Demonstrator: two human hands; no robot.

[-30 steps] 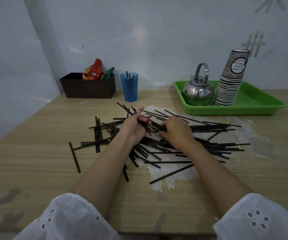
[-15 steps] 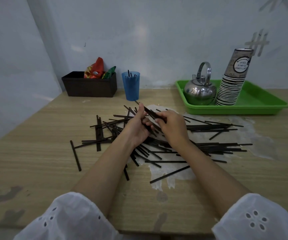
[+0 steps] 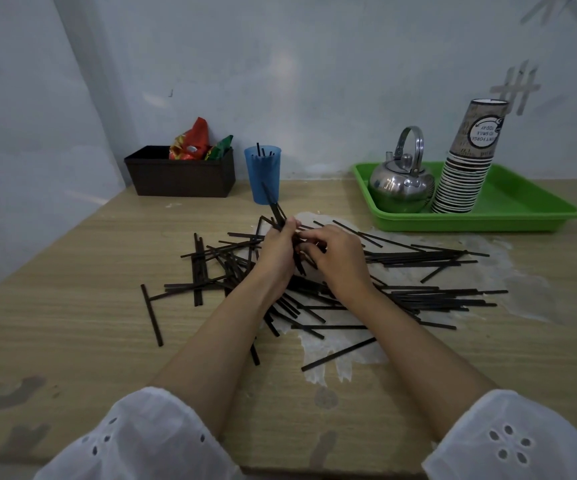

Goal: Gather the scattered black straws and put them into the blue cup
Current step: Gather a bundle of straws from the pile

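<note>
Standing at back centre of the wooden surface (image 3: 72, 313), one blue cup (image 3: 263, 174) is upright, with a few black straws in it, tips poking above the rim; exact count unclear, at least three. Left of it, one dark box (image 3: 179, 174) holds red and green snack packets (image 3: 191, 142). At right, one green tray (image 3: 522, 213) carries one steel kettle (image 3: 401, 183) and one tall stack of paper cups (image 3: 467, 168), upside down, leaning slightly right.

Scattered straws (image 3: 429, 297) cover the middle of the surface, dozens, too many and too overlapped to count. Those on the right lie mostly left-right in two rough bands. Those on the left cross at mixed angles, several running front-back. One lone straw (image 3: 152, 315) lies apart at far left, long axis roughly front-back. Another lies diagonal near the front centre.

Left hand (image 3: 278, 252), fingers closed around a small bundle of straws (image 3: 276, 211); the bundle's long axis is steep, its top ends point up and away toward the blue cup, overlapping the cup's lower part in view. Lower ends stick out below the palm. Right hand (image 3: 337, 261) sits just beside the left, fingers curled narrow and pinching at the same bundle. Both hands hover over the pile's centre. White eyelet sleeves (image 3: 141, 441) show at the bottom.
</note>
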